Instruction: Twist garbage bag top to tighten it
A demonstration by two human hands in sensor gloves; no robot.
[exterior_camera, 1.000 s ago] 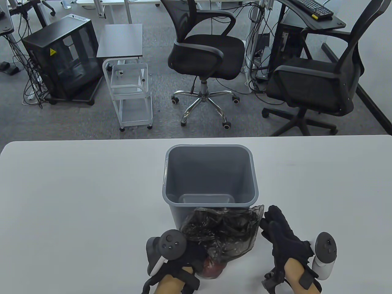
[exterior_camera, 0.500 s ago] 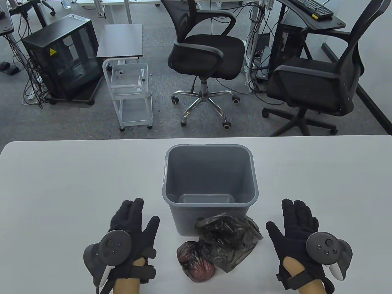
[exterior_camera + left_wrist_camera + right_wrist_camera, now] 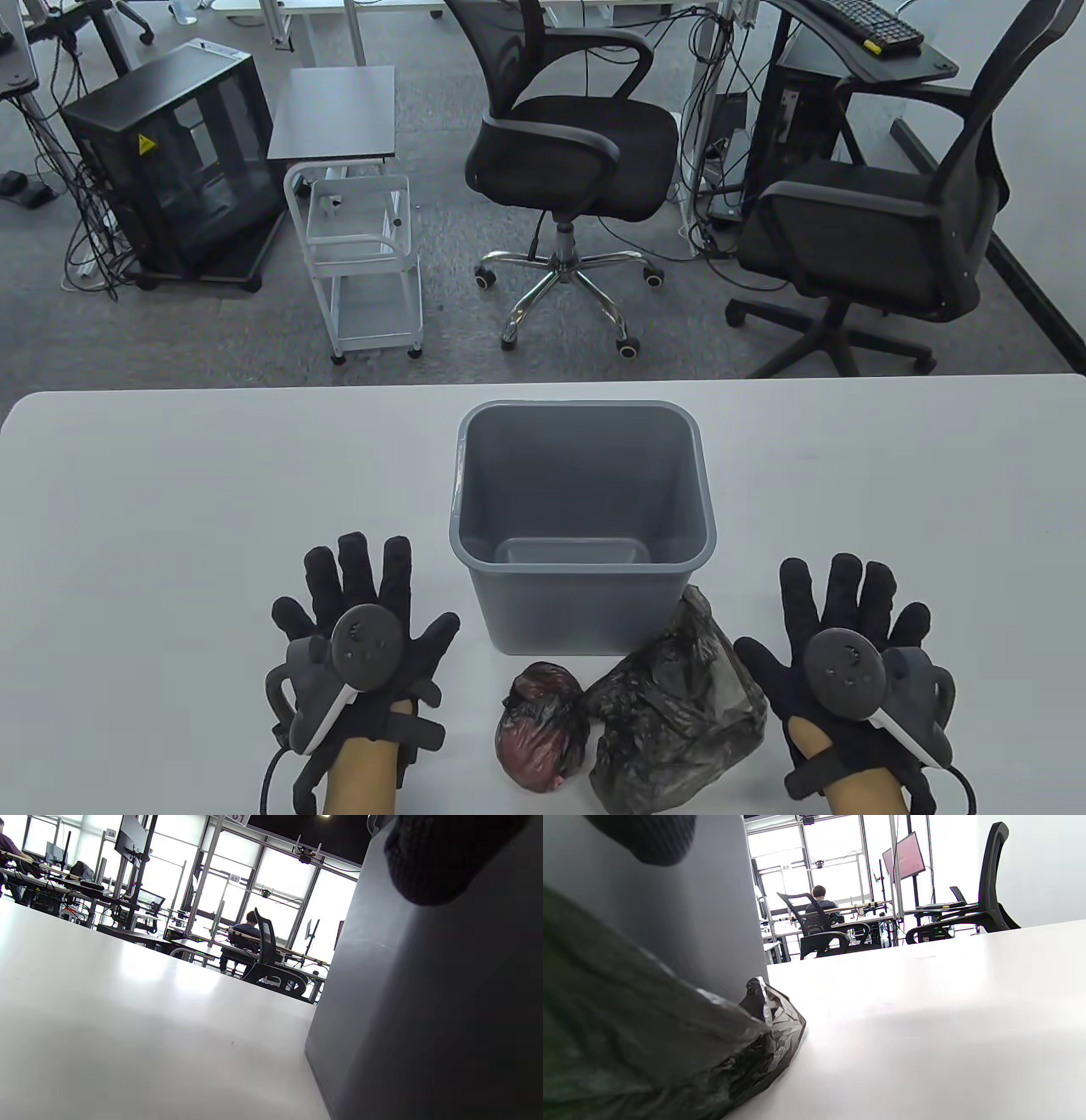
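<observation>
Garbage bag (image 3: 670,717) is seen lying slumped on the tabletop (image 3: 170,509), near side of the bin (image 3: 582,518). Left hand (image 3: 361,632) and right hand (image 3: 836,645) are laid flat, fingers spread, holding nothing. Twist is judged done.

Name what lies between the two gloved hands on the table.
In the table view, the garbage bag lies between the left hand and right hand.
</observation>
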